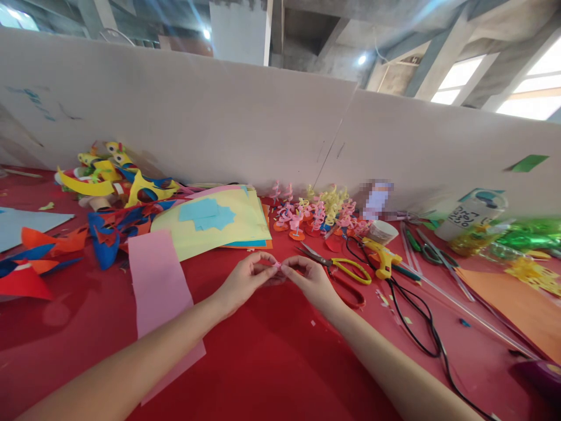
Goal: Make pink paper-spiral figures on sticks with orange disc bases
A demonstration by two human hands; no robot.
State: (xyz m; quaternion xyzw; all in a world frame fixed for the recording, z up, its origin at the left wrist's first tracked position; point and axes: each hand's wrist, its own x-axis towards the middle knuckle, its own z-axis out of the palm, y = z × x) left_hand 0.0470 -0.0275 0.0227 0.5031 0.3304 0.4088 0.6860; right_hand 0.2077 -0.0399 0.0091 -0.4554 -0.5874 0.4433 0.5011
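So I've got a tiny pink paper scrap (277, 265) pinched between both hands, held just over the red table (272, 374) about mid-frame. My left hand (245, 279) has thumb and forefinger closed on its left end. My right hand (310, 279) does the same on the other end, with the fingertips nearly meeting.

Just right of the right hand are yellow-handled scissors (350, 269), lying open, with a red handle loop (353, 299) close to my wrist. A bit further out there's a yellow glue gun (384, 257), and its black cord (423, 330) snakes off toward the lower right corner. A pink sheet (158, 286) lies left of my left forearm, which crosses its lower end. Behind the hands are a stack of coloured paper (219, 222) and a bunch of little paper curls (315, 210) standing on discs.

The scrap is mostly covered by my fingertips, so I honestly can't make out its shape.
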